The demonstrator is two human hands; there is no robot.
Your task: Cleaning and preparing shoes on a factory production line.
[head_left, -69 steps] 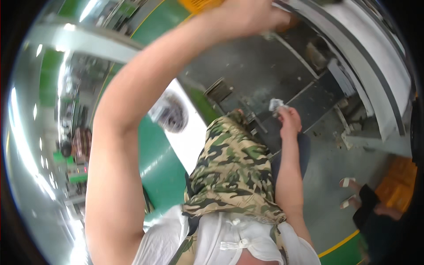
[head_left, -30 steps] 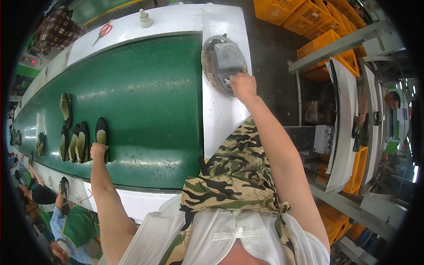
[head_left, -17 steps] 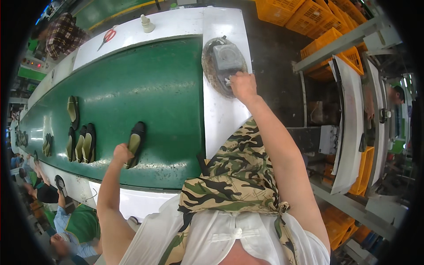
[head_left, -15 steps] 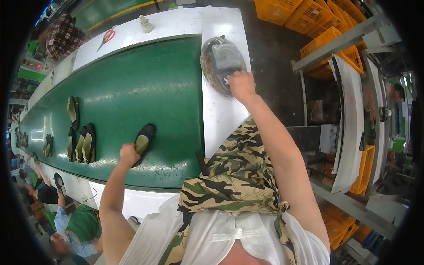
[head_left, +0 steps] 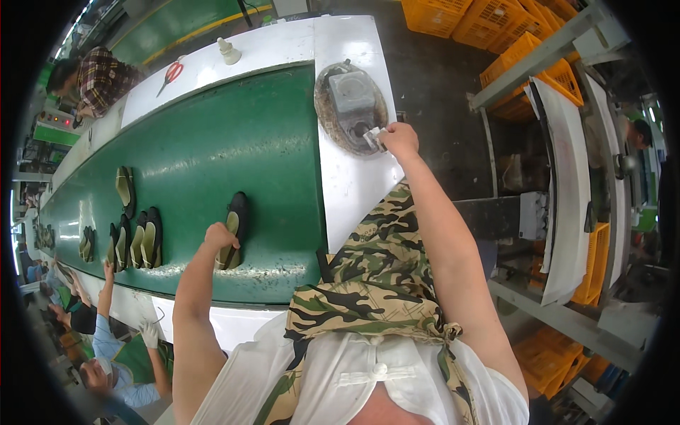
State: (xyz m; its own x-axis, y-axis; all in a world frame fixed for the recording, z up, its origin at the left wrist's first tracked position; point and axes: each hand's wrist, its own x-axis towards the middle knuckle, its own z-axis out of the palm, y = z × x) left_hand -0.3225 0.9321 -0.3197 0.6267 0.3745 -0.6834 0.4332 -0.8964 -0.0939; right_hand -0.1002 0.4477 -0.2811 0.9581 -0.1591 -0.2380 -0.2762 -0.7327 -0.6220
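On the green belt surface (head_left: pixel 280 177) a black flat shoe (head_left: pixel 241 207) with a pale yellowish insole lies toe away from me. My left hand (head_left: pixel 222 236) is closed on its left side near the heel. To the right, my right hand (head_left: pixel 401 140) pinches a small whitish piece (head_left: pixel 375 137), whose kind I cannot make out. It is at the near right rim of a round, stained tray (head_left: pixel 331 124). In that tray stands a greyish translucent box (head_left: pixel 352 94), beside a small dark round opening or cup.
Several similar shoes (head_left: pixel 151 241) stand farther left on the belt. Red-handled scissors (head_left: pixel 172 73) and a pale bottle (head_left: pixel 228 52) lie on the far white ledge. Co-workers sit along both sides; one's hand (head_left: pixel 108 269) reaches to the shoes. Orange crates (head_left: pixel 489 27) are stacked at right.
My right hand has shifted right toward the tray's rim, showing the whitish piece more. My left hand and shoe are slightly turned. A co-worker's shoe is now on the belt at left.
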